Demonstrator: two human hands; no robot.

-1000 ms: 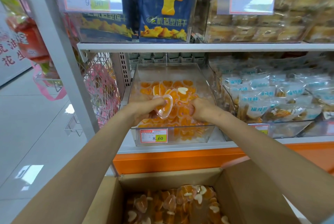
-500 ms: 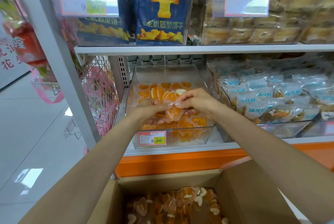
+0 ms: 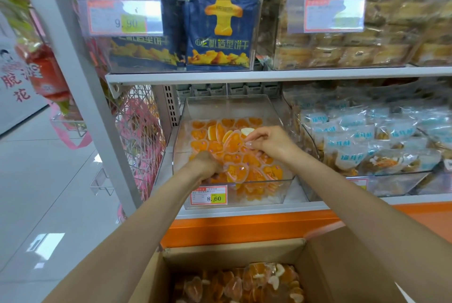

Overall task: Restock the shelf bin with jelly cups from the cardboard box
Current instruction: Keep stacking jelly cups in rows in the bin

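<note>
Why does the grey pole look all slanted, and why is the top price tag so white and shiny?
Head view: the wide-angle lens leans the shelf post and stretches the edges. Head view: glare whitens the plastic over the 9.90 price tag, and light patches bounce off the floor. Head view: the red packets at the left edge are smeared, while the jelly cups in the shelf bin look fairly sharp.

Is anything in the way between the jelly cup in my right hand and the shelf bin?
Nothing visible. The right hand pinches the jelly cup just above the open-topped shelf bin, over the cups already inside. The left hand is at the bin's front left, not under it.
</note>
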